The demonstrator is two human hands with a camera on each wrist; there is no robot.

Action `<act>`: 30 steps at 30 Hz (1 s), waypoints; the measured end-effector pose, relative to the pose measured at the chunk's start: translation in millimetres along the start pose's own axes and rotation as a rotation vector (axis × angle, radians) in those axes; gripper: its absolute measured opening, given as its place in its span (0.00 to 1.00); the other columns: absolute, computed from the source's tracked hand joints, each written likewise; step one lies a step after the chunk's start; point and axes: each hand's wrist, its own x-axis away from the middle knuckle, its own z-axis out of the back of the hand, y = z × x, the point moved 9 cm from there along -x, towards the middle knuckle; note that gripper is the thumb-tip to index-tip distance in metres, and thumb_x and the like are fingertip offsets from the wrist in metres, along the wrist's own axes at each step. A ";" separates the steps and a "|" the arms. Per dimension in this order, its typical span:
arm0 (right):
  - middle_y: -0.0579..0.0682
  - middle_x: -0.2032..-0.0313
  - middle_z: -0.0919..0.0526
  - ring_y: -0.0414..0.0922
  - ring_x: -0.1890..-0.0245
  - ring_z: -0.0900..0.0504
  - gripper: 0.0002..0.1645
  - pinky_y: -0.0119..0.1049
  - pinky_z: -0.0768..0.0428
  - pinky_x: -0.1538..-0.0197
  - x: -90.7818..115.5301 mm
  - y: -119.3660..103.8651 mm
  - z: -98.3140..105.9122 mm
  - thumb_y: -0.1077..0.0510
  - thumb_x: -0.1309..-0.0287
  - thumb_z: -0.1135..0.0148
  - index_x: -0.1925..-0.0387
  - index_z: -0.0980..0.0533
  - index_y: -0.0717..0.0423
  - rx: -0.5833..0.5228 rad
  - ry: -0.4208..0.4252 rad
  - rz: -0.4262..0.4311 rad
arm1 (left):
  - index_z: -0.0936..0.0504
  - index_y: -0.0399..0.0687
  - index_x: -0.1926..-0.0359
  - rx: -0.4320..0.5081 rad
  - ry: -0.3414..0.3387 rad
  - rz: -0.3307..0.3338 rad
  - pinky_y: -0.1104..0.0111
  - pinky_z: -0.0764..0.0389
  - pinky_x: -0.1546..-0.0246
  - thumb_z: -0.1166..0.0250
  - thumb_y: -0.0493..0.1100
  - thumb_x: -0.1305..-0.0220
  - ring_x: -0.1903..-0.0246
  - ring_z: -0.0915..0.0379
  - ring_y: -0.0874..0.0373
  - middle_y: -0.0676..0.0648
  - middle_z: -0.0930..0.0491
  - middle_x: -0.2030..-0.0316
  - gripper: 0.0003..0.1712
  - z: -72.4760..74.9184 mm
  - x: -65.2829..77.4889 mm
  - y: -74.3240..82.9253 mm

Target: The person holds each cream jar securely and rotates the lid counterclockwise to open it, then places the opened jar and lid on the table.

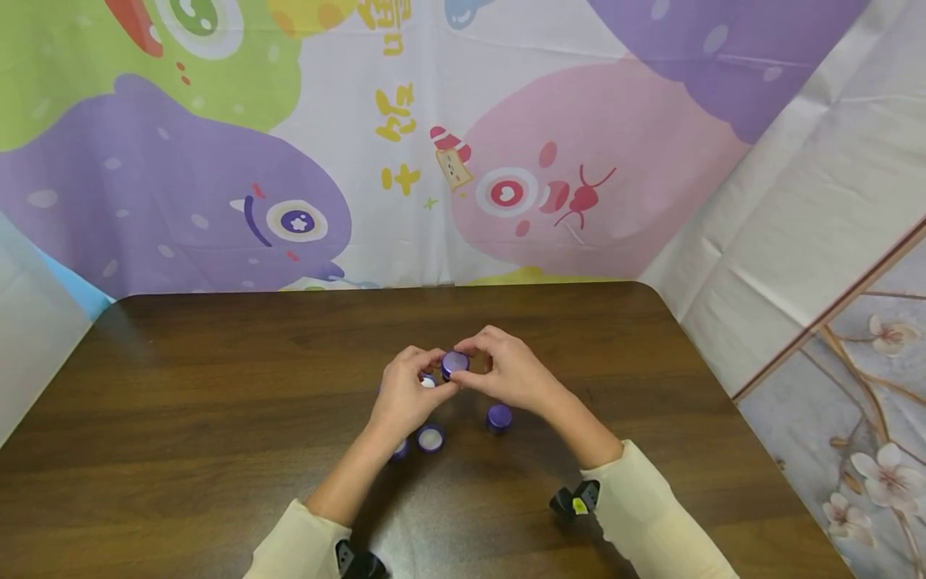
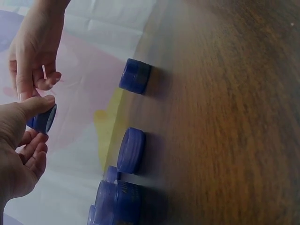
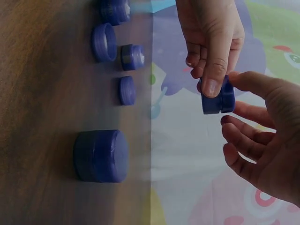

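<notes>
Both hands meet over the table at a small purple-blue jar (image 1: 455,365), held up off the surface. My left hand (image 1: 405,392) pinches its lower part between thumb and fingers. The right hand (image 1: 512,371) grips the upper, lid-like part (image 3: 228,97) with thumb and fingertips. In the right wrist view a groove shows between the two parts; whether they are screwed together I cannot tell. Beneath the right hand stands a closed purple jar (image 1: 499,417). Near the left wrist lies an upturned lid (image 1: 430,438), beside a jar (image 1: 399,450) partly hidden by the forearm.
Behind the left hand, a smaller jar with a white top (image 1: 428,382) is partly covered by fingers. The right wrist view also shows a small lid (image 3: 127,90) on the table. The brown wooden table (image 1: 217,418) ends at a printed cartoon cloth (image 1: 405,241).
</notes>
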 end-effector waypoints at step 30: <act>0.49 0.61 0.22 0.40 0.74 0.27 0.24 0.26 0.29 0.71 1.0 -2.2 0.3 0.50 0.50 0.31 0.52 0.22 0.58 0.032 0.001 0.016 | 0.16 0.43 0.56 -0.019 -0.005 0.002 0.67 0.25 0.63 0.26 0.43 0.53 0.63 0.26 0.49 0.46 0.22 0.65 0.21 -1.0 1.5 -1.2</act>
